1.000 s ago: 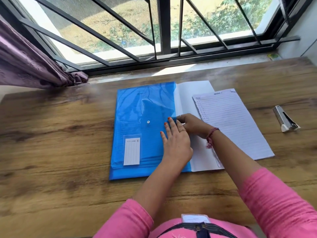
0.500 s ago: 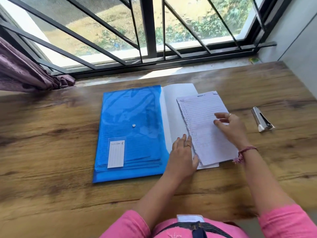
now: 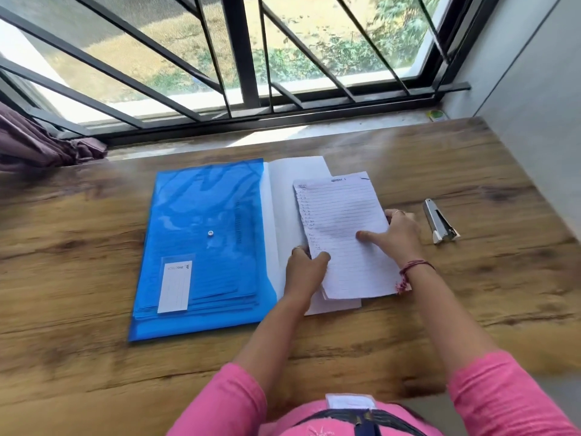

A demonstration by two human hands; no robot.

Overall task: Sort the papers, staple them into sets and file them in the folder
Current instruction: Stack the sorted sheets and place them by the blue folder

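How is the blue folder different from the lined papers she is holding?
The blue folder is see-through blue plastic; the lined papers are white with ruled lines. The folder lies flat and untouched on the table; the papers are gripped by the left hand and right hand. The folder looks bigger. Both are flat rectangles.

blue folder (image 3: 201, 234), white lined papers (image 3: 345, 234), pink sleeves (image 3: 503, 398).
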